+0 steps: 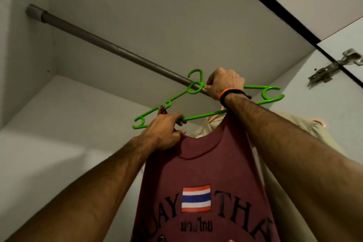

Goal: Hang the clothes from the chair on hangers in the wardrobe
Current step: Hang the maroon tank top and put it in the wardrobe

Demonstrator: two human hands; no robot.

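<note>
A: Right hand [224,83] is clenched on the green hanger [204,117] beside its hook, at the rail [117,49]. Left hand [165,133] pinches the maroon vest [200,173] strap onto the bar.

B: Vest is judged light, limp, slip-prone. Straps are best seated in the notches.

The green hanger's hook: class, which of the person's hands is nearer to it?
Right. The right hand grips the green hanger just beside its hook at the rail. The left hand is lower, holding the bottom bar and the maroon shirt.
</note>
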